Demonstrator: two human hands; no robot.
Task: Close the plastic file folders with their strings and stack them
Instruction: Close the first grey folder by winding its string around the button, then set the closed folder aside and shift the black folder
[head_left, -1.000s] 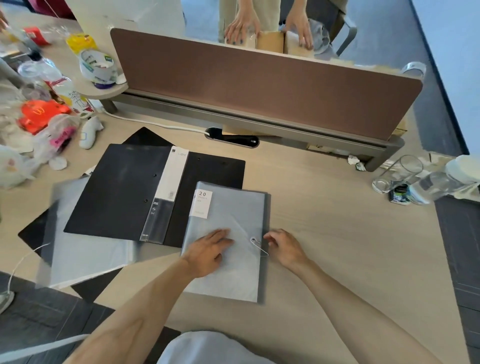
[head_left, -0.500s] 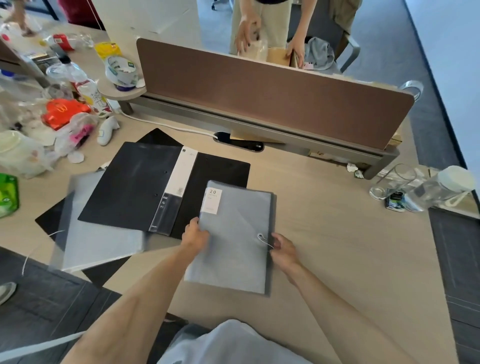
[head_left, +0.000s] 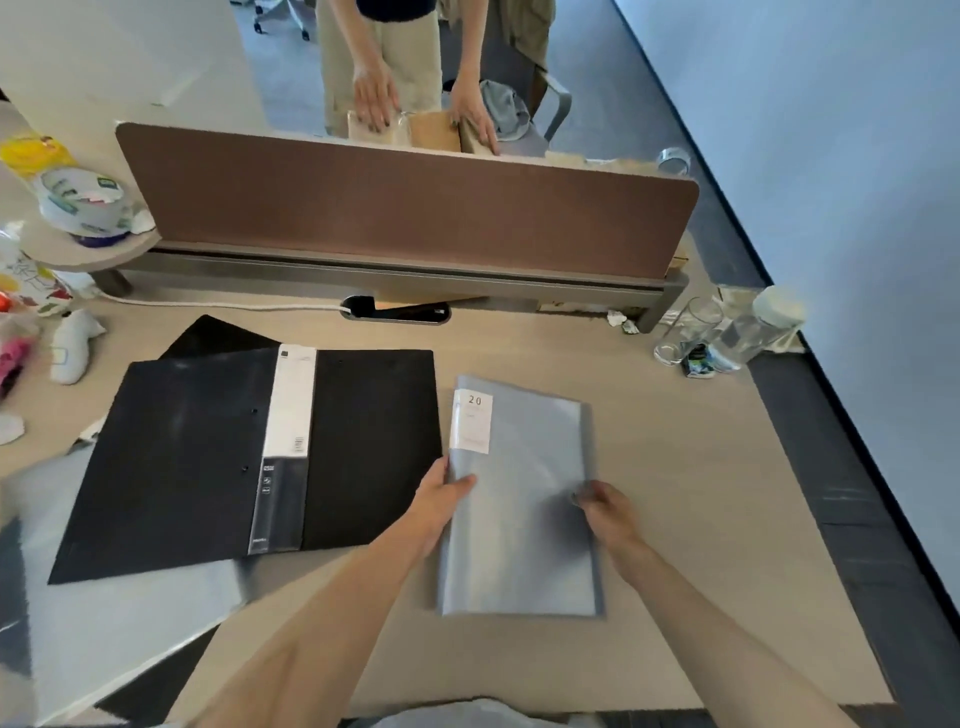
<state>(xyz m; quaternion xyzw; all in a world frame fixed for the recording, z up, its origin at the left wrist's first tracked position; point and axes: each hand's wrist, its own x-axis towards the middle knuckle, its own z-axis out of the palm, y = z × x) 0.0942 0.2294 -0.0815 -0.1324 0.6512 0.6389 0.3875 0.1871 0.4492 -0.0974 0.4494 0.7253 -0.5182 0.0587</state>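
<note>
Closed grey folder (head_left: 519, 499) on the counter (head_left: 701, 493): left hand (head_left: 441, 501) grips its left edge, right hand (head_left: 605, 506) its right edge; an open black folder (head_left: 208, 457) lies beside.

Office, desk (head_left: 675, 467), brown partition screen (head_left: 405, 208)

Blurred by motion along the right edge of the grey folder (head_left: 519, 499), under the right hand (head_left: 605, 506); string and clasp impossible to make out there. Too small to read below the "20" on the white label (head_left: 472, 423). Smeared and cut off by the lower left of the frame: a translucent folder (head_left: 119, 623), partly hidden under the open black folder (head_left: 244, 462). Cropped at the top edge above the torso: a second person (head_left: 384, 57) behind the brown divider (head_left: 405, 208). Cut by the left edge: coloured clutter (head_left: 21, 291) on the bench (head_left: 701, 493).
</note>
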